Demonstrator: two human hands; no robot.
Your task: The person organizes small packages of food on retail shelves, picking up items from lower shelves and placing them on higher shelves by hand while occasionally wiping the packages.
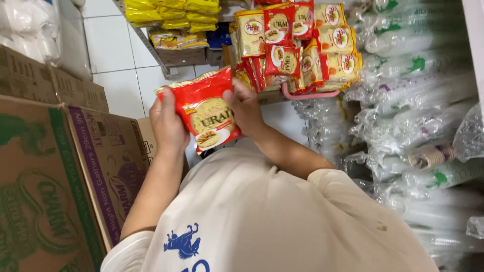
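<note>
Both hands, left hand (168,126) and right hand (243,108), gripping red noodle packet (206,115) by opposite edges, held flat, facing up, below stacked packets (297,45) on shelf.

My left hand (168,125) covers left edge of red noodle packet (206,112); right hand (244,107) hides its top right corner. Cardboard boxes (60,176) cut off by left edge. Clear-wrapped cup stacks (423,126) run past right edge, contents blurred.
</note>
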